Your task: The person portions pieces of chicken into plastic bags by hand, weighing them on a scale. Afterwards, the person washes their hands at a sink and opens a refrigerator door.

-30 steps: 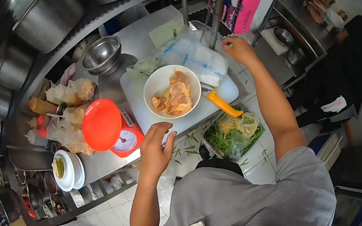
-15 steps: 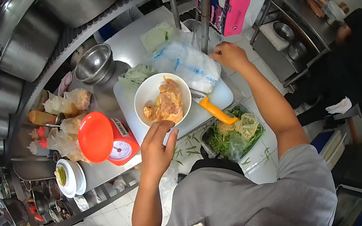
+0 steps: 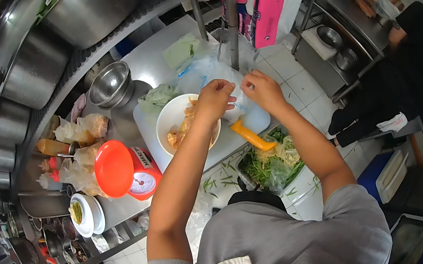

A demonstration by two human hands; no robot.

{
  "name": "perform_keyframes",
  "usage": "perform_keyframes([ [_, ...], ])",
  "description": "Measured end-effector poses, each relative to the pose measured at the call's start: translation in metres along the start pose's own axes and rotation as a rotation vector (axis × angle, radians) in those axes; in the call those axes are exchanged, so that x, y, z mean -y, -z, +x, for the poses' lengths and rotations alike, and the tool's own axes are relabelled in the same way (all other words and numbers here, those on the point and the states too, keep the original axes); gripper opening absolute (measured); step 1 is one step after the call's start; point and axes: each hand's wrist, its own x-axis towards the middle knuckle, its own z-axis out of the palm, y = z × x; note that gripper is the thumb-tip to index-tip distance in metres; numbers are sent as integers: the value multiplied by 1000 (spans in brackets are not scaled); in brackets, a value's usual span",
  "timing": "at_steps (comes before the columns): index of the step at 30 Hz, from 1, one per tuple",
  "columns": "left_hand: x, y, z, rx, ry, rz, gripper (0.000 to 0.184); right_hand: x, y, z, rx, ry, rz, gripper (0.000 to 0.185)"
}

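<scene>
a thin, crinkly plastic bag (image 3: 208,70) spreads over the smooth board (image 3: 258,119) on the steel bench (image 3: 153,46), at 12 o'clock from the left hand (image 3: 213,100), 10 from the right hand (image 3: 264,90). both hands' fingers curl; whether they grip film, i cannot tell. the bag looks sheer, rumpled, blue-printed.

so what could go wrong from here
The yellow handle juts past the table edge above the greens, near the right forearm, so a bump might knock it down. The left forearm crosses over part of the white bowl and could nudge it or brush the meat. Green scraps on the floor tiles may be slippery underfoot.
</scene>
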Motion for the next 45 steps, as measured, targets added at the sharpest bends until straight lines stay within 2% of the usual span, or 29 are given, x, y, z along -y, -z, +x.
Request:
perform_keyframes([
  [6,18,-9,46,-18,240,93,28,9,-20,-20,-124,26,242,9],
  [10,21,-2,54,16,227,182,24,10,-29,-28,-161,103,296,11],
  [12,22,5,54,10,238,51,19,9,-30,-29,-164,107,273,10],
  [14,24,10,52,8,236,69,18,5,-30,-29,-132,10,480,10],
  [18,28,13,51,-2,223,131,15,-7,-36,-21,-180,-92,529,14],
  [22,27,11,42,1,177,115,17,-7,-37,-14,57,-206,642,19],
  [24,24,9,38,-55,209,-17,19,-6,-38,-13,147,-230,676,22],
  [26,26,9,34,-50,192,-79,20,-5,-41,-12,207,-422,765,28],
  [30,26,1,27,1,237,-168,23,-9,-40,-9,78,-516,991,35],
  [32,29,-4,25,12,230,-121,25,-16,-38,-3,37,-640,1110,38],
  [33,30,-6,23,26,224,-71,26,-23,-38,0,43,-636,1110,38],
  [35,35,-8,24,36,184,-46,29,-29,-34,7,53,-427,530,36],
  [36,36,-9,25,38,192,-4,29,-24,-25,11,-26,-350,372,33],
  [37,36,-10,25,40,200,38,28,-21,-23,15,-20,-345,372,33],
  [39,42,-13,31,34,189,129,27,-18,-20,28,-189,-175,195,28],
  [41,47,-11,33,31,180,219,26,-14,-11,43,-165,-141,198,26],
  [43,50,-8,34,-183,-289,651,22,-10,-1,52,-145,-106,202,23],
  [44,48,-2,38,-187,-290,651,22,-8,5,55,-110,-151,288,23],
  [45,43,8,46,-341,-484,678,18,-8,7,57,-74,-196,374,22],
])
